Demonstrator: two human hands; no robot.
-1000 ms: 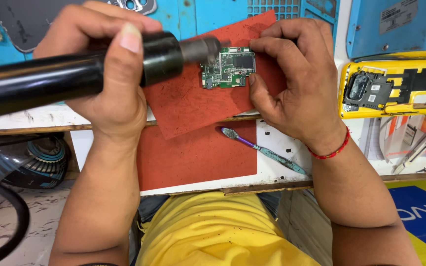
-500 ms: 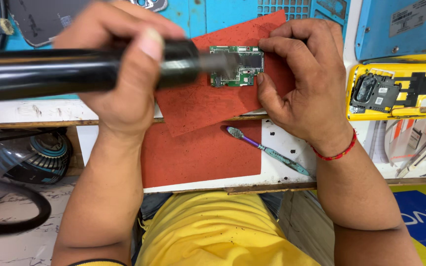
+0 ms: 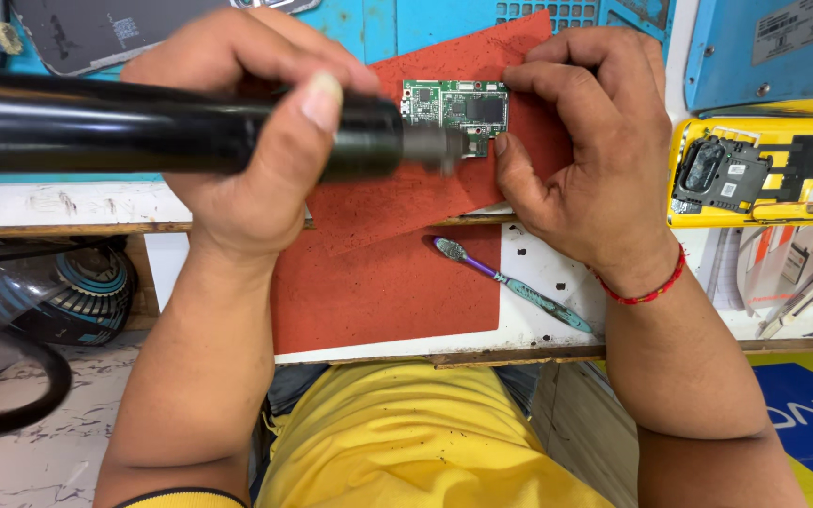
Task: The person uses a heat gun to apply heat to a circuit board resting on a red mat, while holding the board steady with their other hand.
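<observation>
Head view of a repair bench. Two hands, one tool, one board. The left hand is wrapped tight around one black cylindrical tool, whose grey nozzle points toward 3 o'clock and ends over the lower left edge of one green circuit board. The right hand, at 3 o'clock of the board, pinches the board's right edge between narrowly set thumb and fingers. The board lies on the upper of two red mats, which overlaps the lower red mat at 6 o'clock. One toothbrush lies at 5 o'clock of the board, apart from both hands. One yellow phone frame sits at 3 o'clock, beyond the right hand. The tool and left hand hide the bench at 9 o'clock of the board.
</observation>
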